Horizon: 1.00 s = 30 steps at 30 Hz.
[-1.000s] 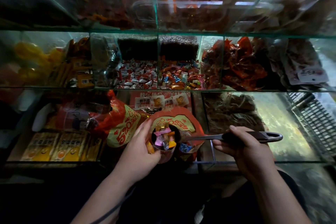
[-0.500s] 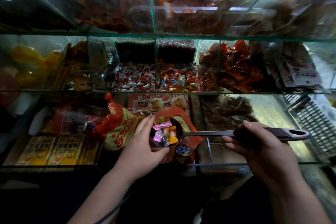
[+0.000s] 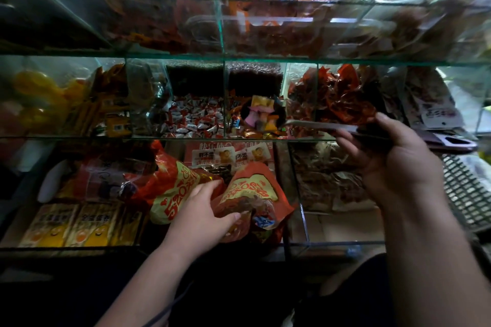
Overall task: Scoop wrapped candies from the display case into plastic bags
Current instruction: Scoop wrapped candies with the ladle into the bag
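My right hand (image 3: 393,164) grips the dark handle of a metal scoop (image 3: 265,117). The scoop's bowl holds several wrapped candies in pink, yellow and orange and hovers in front of the middle-shelf candy compartment (image 3: 252,130). My left hand (image 3: 202,212) grips the mouth of a red and yellow printed plastic bag (image 3: 252,194) on the lowest shelf, below and left of the scoop. A few candies show inside the bag near its lower edge.
The glass display case (image 3: 239,57) has three tiers of compartments. White and red wrapped sweets (image 3: 196,119) lie left of the scoop, red packets (image 3: 342,95) right of it. Another red bag (image 3: 172,186), yellow packets (image 3: 69,225) and a metal basket (image 3: 467,191) sit lower down.
The right hand has lifted the loaded scoop up and away from the bag's mouth to the middle shelf. The left hand keeps its hold on the bag, whose mouth has sagged.
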{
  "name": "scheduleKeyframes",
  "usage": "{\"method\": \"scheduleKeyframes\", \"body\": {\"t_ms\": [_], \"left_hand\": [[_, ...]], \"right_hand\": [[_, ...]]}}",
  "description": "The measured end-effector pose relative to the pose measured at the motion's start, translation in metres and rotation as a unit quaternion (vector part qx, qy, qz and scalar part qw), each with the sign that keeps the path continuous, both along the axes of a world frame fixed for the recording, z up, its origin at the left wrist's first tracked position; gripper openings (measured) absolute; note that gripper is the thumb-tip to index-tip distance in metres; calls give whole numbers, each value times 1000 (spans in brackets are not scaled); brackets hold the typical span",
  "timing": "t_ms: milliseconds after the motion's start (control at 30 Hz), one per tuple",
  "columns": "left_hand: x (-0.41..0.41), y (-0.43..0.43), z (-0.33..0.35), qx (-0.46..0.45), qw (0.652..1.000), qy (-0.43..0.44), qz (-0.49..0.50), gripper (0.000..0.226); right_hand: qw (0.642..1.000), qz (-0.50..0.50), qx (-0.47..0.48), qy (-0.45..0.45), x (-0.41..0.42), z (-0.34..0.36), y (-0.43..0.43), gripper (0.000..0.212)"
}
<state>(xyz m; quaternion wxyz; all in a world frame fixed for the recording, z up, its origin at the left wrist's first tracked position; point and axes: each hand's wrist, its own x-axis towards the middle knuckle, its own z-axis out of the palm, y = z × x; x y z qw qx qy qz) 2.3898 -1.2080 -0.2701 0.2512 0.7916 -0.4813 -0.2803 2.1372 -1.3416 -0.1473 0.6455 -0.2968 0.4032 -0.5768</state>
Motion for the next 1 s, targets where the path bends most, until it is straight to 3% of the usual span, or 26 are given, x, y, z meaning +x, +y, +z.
{"method": "scheduleKeyframes", "body": {"t_ms": [67, 100, 133, 167, 200, 233, 267, 300, 367, 433, 500, 567, 600, 633, 667, 700, 733, 800, 833, 867, 900, 933, 1000], "left_hand": [[-1, 2, -2, 9, 1000, -10, 3, 78], [-1, 2, -3, 9, 1000, -9, 7, 73], [-1, 2, -3, 8, 1000, -5, 12, 69], [-2, 2, -3, 6, 1000, 1, 16, 65], [-2, 2, -2, 4, 1000, 7, 19, 62], [-2, 2, -2, 0, 1000, 12, 21, 60], [-3, 3, -1, -7, 1000, 15, 23, 59], [-3, 3, -1, -14, 999, 18, 24, 58], [-4, 3, 0, -30, 999, 20, 24, 55], [-7, 3, 1, -35, 999, 22, 27, 47], [-8, 4, 2, -37, 998, 24, 50, 35], [-10, 5, 0, -56, 994, 40, 88, 35], [-11, 5, -2, -73, 990, 52, 106, 33], [-12, 5, -3, -94, 986, 61, 124, 31], [-12, 6, -4, -110, 982, 64, 138, 28], [-13, 6, -5, -122, 979, 61, 149, 27], [-13, 6, -6, -130, 978, 55, 156, 28], [-13, 5, -7, -146, 974, 42, 166, 33], [-14, 5, -7, -157, 972, 40, 171, 35], [-14, 4, -7, -166, 969, 39, 176, 37], [-15, 4, -7, -173, 968, 36, 181, 37], [-15, 5, -7, -175, 967, 30, 182, 37], [-17, 7, -8, -176, 969, 19, 172, 34]], "right_hand": [[998, -11, -51, 46, 22, -7, -11, 6], [981, -2, -126, 148, 31, -11, -16, 3], [927, 16, -240, 288, 38, -18, -20, 3], [839, 55, -347, 417, 42, -24, -22, 4], [752, 102, -419, 499, 45, -31, -22, 8], [689, 141, -455, 546, 46, -36, -21, 12], [664, 163, -462, 565, 46, -40, -20, 15], [659, 169, -462, 569, 45, -42, -18, 17], [682, 148, -466, 544, 41, -39, -13, 18], [722, 79, -477, 495, 33, -37, 2, 12], [783, 27, -461, 416, 22, -34, 25, 10], [840, 60, -420, 338, 8, -22, 33, 14], [855, 153, -384, 314, 0, -6, 28, 17], [820, 287, -344, 356, -5, 12, 29, 27], [810, 364, -293, 356, -12, 16, 36, 63], [834, 388, -223, 323, -24, 10, 33, 100], [850, 397, -163, 306, -30, 7, 28, 105], [820, 390, -192, 373, -24, -6, 40, 41], [790, 379, -178, 448, -14, -15, 52, 29], [756, 315, -233, 524, -19, -24, 59, 30], [781, 233, -290, 503, -21, -27, 60, 24], [776, 198, -349, 487, -22, -20, 65, 12], [759, 234, -384, 471, -19, -15, 69, 5]]}}
